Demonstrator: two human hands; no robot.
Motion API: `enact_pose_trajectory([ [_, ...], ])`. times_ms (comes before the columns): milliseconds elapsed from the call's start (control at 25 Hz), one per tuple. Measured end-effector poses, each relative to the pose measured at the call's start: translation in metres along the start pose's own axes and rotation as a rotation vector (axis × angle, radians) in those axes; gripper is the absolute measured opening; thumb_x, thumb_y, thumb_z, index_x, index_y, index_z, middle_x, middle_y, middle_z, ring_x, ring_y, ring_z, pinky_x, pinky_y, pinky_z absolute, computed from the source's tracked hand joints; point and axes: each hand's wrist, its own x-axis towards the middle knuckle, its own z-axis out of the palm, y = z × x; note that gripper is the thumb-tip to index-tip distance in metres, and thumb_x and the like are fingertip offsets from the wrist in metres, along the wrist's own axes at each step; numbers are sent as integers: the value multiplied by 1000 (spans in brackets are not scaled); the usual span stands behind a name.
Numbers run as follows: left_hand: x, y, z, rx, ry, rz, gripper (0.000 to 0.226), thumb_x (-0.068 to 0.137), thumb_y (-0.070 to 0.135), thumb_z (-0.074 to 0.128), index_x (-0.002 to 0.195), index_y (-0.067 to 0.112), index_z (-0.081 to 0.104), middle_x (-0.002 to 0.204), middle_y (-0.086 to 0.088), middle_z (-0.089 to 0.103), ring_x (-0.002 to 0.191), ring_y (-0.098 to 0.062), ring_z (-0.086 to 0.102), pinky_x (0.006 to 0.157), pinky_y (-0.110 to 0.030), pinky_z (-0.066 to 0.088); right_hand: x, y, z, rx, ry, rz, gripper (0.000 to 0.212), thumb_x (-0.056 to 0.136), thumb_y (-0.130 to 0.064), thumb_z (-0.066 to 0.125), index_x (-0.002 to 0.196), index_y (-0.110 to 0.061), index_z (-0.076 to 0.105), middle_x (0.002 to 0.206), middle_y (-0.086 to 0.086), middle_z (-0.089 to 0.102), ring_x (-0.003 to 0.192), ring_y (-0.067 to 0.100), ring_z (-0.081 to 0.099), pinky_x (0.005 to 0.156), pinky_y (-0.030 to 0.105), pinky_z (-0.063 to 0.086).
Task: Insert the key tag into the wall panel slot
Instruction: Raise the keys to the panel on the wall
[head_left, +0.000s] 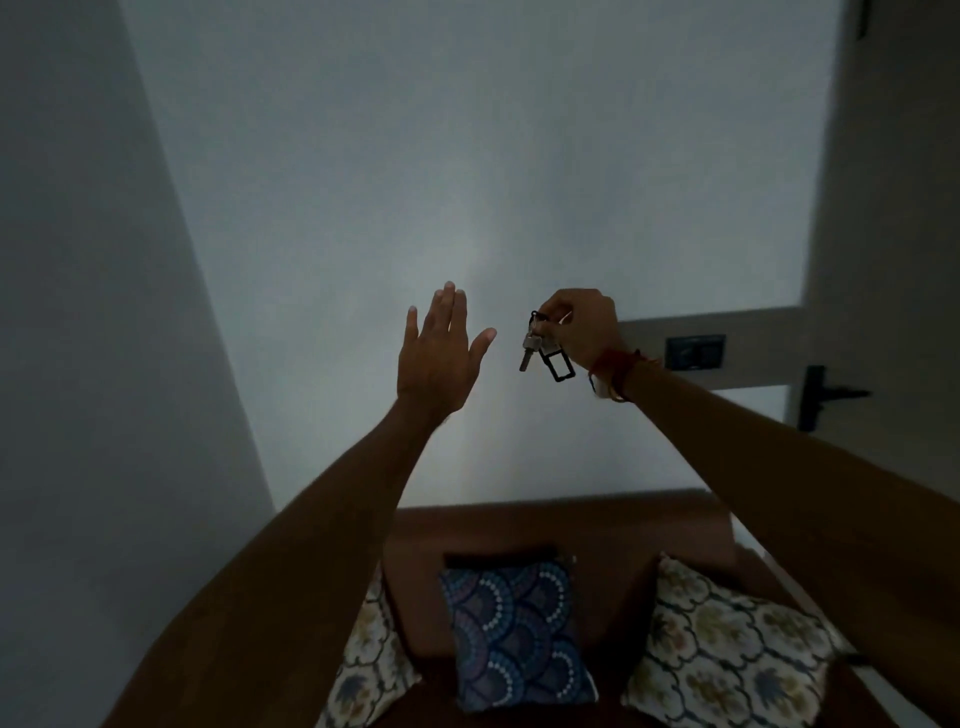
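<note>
My right hand (582, 327) is raised in front of a pale wall, its fingers pinched on a key ring. From the ring hang a metal key (528, 351) and a dark rectangular key tag (558, 366). My left hand (439, 353) is held up to the left of the keys, open with fingers straight, touching nothing. A dark wall panel (695, 352) sits on the wall to the right of my right wrist, a short way from the tag. The room is dim and the slot itself cannot be made out.
A brown sofa (561, 525) stands below against the wall, with a blue patterned cushion (511, 631) and two cream floral cushions (727, 654). A door with a dark handle (821, 397) is at the right. A wall corner runs down the left side.
</note>
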Motion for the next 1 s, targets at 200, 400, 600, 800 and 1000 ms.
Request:
enact_pose_trajectory([
  [200,49,64,56,-50,-8,118,73,108,54,27,161,5,21,171,-14,18,160,-24,14,131,-51,13,21,60,-58,-131,60,77,17,67,-9,83,79,-7,71,78,9,71,67,13,61,51,3,41],
  [400,109,122,122,-54,15,166,75,106,59,22,162,9,18,172,-10,15,160,-24,9,130,-55,8,52,131,-106,-258,92,105,18,69,-7,83,83,-5,71,84,15,74,83,29,66,76,34,57],
  [600,170,173,200,-112,0,164,76,106,58,27,163,9,15,172,-10,12,161,-25,7,129,-57,8,92,216,-139,-345,84,113,18,67,-3,82,76,-6,67,75,10,70,71,24,64,66,32,55],
  [800,219,232,278,-170,-44,150,76,106,57,30,162,8,15,172,-11,12,161,-25,8,129,-57,9,122,300,-169,-419,48,101,50,69,0,79,56,-31,42,62,-6,53,57,11,49,54,18,37],
  [1000,248,281,331,-165,-108,185,75,106,56,29,163,10,10,173,-11,6,161,-25,3,129,-57,6,150,375,-193,-409,62,125,14,75,1,76,79,-6,64,73,-1,61,58,-5,48,48,-3,38],
])
